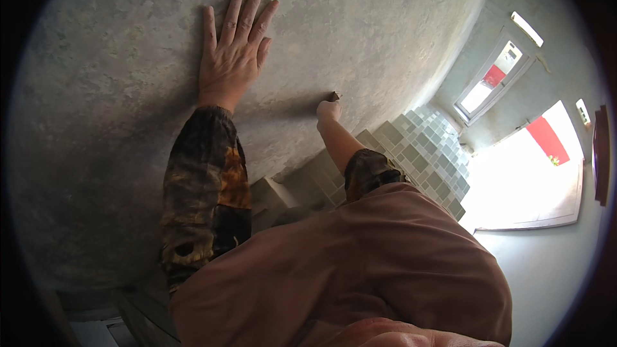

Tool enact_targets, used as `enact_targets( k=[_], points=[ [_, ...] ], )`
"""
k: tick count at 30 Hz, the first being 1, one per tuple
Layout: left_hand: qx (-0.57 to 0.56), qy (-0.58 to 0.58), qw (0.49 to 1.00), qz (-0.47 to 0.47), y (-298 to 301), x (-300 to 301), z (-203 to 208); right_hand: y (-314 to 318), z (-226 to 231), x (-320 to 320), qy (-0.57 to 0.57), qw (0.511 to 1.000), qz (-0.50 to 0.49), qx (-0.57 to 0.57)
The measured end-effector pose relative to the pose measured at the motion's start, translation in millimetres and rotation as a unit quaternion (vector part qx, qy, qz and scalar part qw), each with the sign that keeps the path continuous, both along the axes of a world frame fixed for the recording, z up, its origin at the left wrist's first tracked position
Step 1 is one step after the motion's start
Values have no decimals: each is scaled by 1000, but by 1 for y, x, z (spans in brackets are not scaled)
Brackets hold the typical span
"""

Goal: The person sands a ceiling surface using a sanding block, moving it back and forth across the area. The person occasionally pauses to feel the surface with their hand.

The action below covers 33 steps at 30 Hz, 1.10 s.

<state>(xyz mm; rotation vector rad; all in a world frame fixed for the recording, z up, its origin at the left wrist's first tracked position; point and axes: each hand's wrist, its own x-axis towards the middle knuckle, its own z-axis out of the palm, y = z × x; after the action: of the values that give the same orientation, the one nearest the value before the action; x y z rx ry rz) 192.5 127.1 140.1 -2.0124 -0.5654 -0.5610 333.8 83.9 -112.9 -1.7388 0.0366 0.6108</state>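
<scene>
My left hand point(232, 56) lies flat against a rough grey plastered wall point(340, 26), its fingers spread and stretched upward. Lower and to the right, my right hand point(329, 112) is closed around a small dark tool point(335, 96), perhaps a scraper blade. Only the tool's tip shows beyond the fingers, at the wall's surface; the rest is hidden in the fist. Patches of flaked, uneven coating cover the wall around both hands, and a shadow stretches left from the right fist.
Grey-green tiles point(414, 157) cover the floor below the wall on the right. Further right are a narrow framed window point(491, 80) and a bright open doorway point(520, 177). Wooden pieces point(144, 318) lie at the lower left. A pale block-like edge point(279, 193) sits beside my body.
</scene>
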Motion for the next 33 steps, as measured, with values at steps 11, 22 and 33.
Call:
enact_targets(
  k=[11,22,33],
  points=[
    [-8,0,1000,2,0,0,0,0,-12,8,4,998,-36,46],
    [9,7,1000,14,-1,0,0,-2,-7,12,83,993,-50,64],
    [-4,-3,1000,-2,-1,0,0,-7,-11,12,81,992,-34,94]
  ],
)
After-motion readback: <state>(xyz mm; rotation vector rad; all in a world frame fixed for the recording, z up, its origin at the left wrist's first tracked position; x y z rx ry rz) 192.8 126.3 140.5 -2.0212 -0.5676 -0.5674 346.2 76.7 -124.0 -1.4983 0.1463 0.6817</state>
